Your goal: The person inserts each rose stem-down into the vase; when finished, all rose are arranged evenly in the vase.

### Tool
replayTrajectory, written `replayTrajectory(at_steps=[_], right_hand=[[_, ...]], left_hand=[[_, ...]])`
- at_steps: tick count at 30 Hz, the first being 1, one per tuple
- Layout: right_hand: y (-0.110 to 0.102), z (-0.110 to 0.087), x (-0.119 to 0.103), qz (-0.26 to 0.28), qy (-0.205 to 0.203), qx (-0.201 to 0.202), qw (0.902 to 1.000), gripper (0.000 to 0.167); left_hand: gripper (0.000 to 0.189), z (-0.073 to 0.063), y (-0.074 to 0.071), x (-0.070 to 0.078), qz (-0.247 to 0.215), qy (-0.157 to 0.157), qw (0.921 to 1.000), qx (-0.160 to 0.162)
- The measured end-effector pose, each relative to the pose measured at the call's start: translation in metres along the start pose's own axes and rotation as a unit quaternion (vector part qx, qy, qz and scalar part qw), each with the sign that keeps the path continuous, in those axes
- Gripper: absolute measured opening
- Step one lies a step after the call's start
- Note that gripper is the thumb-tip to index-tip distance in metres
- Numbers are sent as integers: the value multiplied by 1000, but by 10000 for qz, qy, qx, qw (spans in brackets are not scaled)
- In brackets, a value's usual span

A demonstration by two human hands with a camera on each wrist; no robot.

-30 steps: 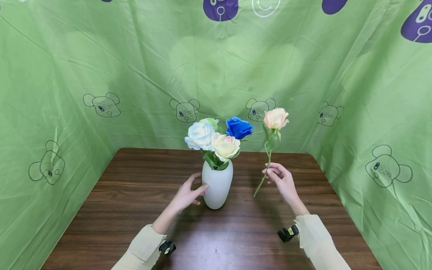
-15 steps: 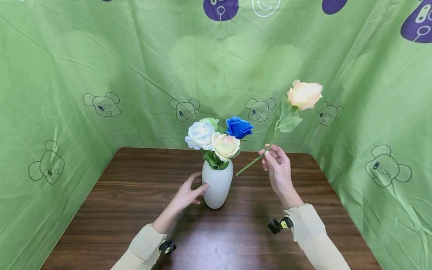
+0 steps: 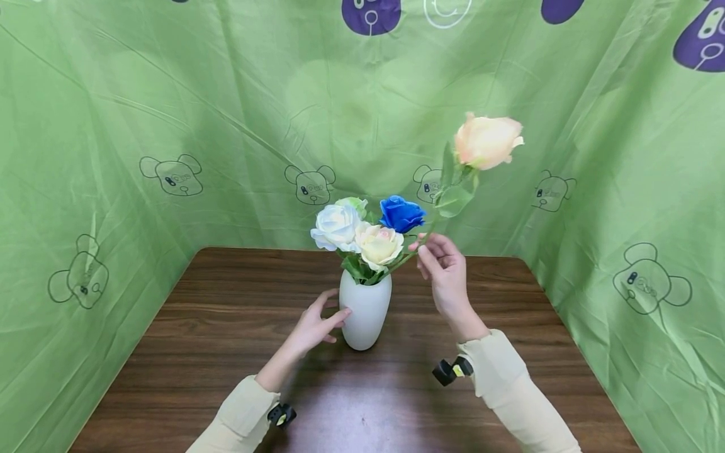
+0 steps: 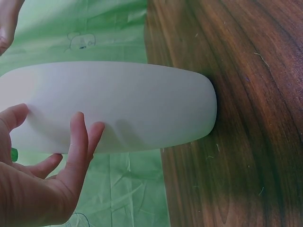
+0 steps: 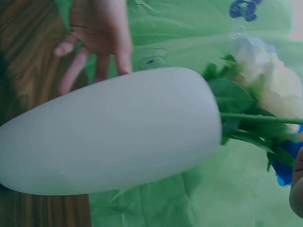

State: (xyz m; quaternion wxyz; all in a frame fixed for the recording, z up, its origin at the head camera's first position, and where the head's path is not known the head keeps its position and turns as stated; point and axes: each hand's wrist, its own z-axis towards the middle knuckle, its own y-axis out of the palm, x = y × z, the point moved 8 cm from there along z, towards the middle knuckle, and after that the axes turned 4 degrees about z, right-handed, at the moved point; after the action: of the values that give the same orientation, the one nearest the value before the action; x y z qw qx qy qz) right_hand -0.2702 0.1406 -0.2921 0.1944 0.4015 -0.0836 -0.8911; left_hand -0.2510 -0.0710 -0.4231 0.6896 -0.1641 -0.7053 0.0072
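A white vase stands upright on the table, bearing a pale blue rose, a cream rose, a blue rose and a light green bloom partly hidden behind. My left hand touches the vase's left side, fingers spread and fairly straight. Thumb and fingers of my right hand pinch the stem of a peach rose. Its bloom leans up and right, and the stem's lower end reaches the vase mouth. In the right wrist view, that green stem meets the rim beside the leaves.
The dark wooden table runs back to green cloth walls printed with bear faces. Each cuff carries a black wrist device, such as the one on the right.
My right hand has lifted the peach rose and moved left, bringing its stem end from beside the vase to the vase mouth. My left hand has stayed at the vase.
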Motion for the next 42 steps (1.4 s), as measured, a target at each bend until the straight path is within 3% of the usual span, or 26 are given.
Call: replayTrajectory(at_steps=[7,10,14,17,20,23,31,36,38,42], right_hand=[[19,-15,6,-1489,-233,-680,9862,15],[31,-22,8,-1808,-89,-922,9791,15],[44,-30,7,-2277,-185,-1128,9670,15],[47,-32,9,-2624,-405,-1151,9572,15],[46,-34,16,-2943,-372,-1134,9482,12],[44,-37,22,-3184,-199,-1051,9419,11],[43,-37,13,-3005,-248,-796,9501,14],[52,-35,-1,-2741,-652,-796,9562,21],[57,-36,-6,-2504,-857,-950,9596,20],[66,-38,-14,-2196,-1264,-1374,9576,13]], left_hand=[[55,1,0,-1,-55,20,10000,-9],[55,1,0,0,-52,8,10000,-1],[55,3,1,-5,-29,-19,10000,-15],[57,9,2,-17,-44,-9,10000,22],[59,15,2,-29,-63,-21,9999,77],[58,13,2,-26,-98,-19,9999,70],[56,1,0,-4,-49,37,10000,-15],[57,9,-1,-19,-4,158,9999,52],[59,12,-1,-26,18,183,9998,78],[62,14,-1,-28,-37,229,9997,72]])
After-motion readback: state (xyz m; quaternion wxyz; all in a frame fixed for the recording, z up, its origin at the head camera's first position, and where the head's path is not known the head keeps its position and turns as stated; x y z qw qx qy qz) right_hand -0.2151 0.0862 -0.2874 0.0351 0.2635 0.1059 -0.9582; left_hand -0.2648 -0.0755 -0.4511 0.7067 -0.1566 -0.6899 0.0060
